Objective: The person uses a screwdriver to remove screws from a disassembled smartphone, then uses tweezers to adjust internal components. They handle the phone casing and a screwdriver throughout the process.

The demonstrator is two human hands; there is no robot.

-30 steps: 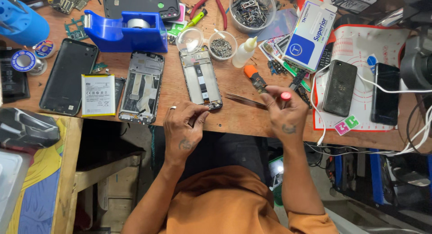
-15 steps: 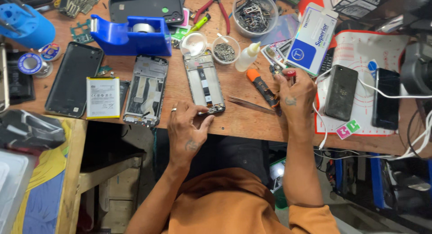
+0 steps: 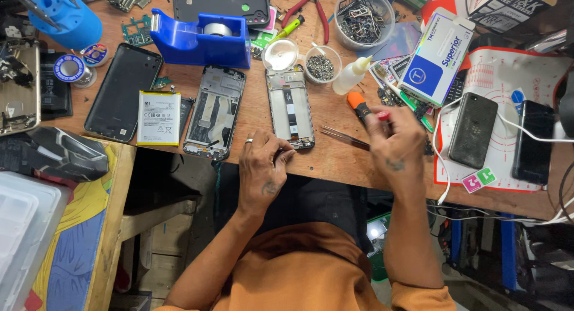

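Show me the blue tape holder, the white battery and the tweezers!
Blue tape holder (image 3: 200, 42), head view, its side wall.
White battery (image 3: 158, 117), head view, middle of its label.
Tweezers (image 3: 344, 138), head view, its thin prongs.

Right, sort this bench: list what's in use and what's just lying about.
In use:
left hand on the open phone frame
right hand gripping the orange-handled screwdriver
tweezers beside it

Lying about:
tape dispenser
battery
second frame
black back cover
glue bottle
screw cup
red pliers
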